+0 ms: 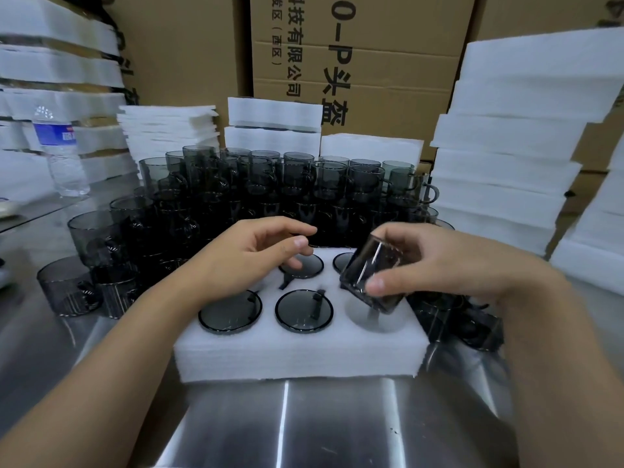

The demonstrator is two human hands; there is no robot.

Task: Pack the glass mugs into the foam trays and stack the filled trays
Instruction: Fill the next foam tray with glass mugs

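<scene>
Our forearms come in from the bottom of the frame over the shiny steel desk [337,417], and just beyond them sits the foam tray [297,352]. We hold the glass mug [374,275] in the right hand [449,265], thumb and fingers wrapped round its wall, tilted above the empty pocket [368,319] at the tray's lower right. The left hand [256,251] hovers over the back row with its fingers loosely curled and holding nothing; whether a fingertip touches the mug below it we cannot tell. The seated mugs [304,310] fill the neighbouring pockets. As we judge it, the risk lies in the tilt: lowered askew, the mug could catch on the foam edge and jam, or its handle could miss the slot cut for it. Smooth glass may also slip from the grip and knock the seated mugs. The loose mugs [270,190] crowd close behind and beside the tray, so a careless wrist might topple some. Around us, foam stacks [513,130] rise at the right, cardboard boxes [371,62] wall the back, and a water bottle [60,153] stands at the left.
</scene>
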